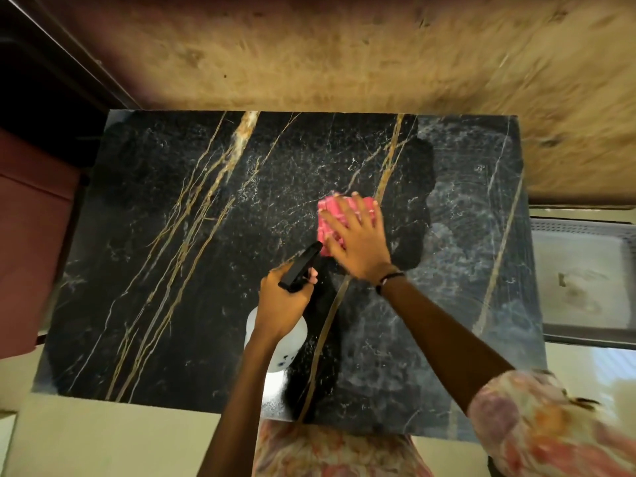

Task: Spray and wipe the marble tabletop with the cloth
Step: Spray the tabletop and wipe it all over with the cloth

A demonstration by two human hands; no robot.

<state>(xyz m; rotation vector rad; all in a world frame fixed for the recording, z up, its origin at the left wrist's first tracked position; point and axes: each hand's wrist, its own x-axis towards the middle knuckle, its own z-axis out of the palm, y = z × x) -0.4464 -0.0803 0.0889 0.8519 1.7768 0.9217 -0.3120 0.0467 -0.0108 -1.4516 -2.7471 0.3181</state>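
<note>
My right hand (354, 235) presses flat, fingers spread, on pink cloth (327, 218) to scrub marble surface (172, 235); left hand (282, 304) grips spray bottle (285, 342) at 7 o'clock, nozzle aimed at cloth.

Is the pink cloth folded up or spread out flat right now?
Folded into a compact pad. The pink cloth barely shows beyond the right hand pressing it flat-fingered on the marble tabletop.

tabletop (192, 270): glossy black marble, gold veins. cloth (330, 218), 1 o'clock of centre: pink ribbed fabric. bottle (292, 342): translucent white plastic, matt black head.
</note>
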